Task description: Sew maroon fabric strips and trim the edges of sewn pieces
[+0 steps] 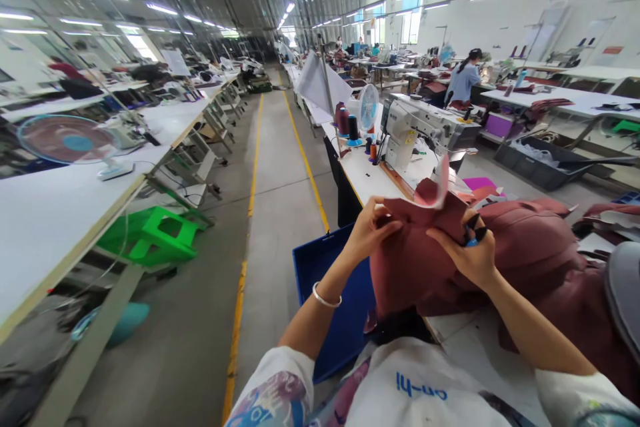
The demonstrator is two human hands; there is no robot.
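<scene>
A dark-red sheet of leather-like material hangs in front of me, its edge raised between my hands. My left hand pinches the left end of that edge between thumb and fingers. On the right, my right hand grips the same piece, thumb on its face. A small black and blue object shows at my right fingers; its kind is unclear, perhaps a tool or finger covers. A pale strip sticks up from the edge. Just beyond stands a sewing machine.
A blue bin stands below my left arm. More dark-red material is heaped at right. Thread cones and a small fan stand by the machine. Across the yellow-lined aisle is a green stool. A person sits ahead right.
</scene>
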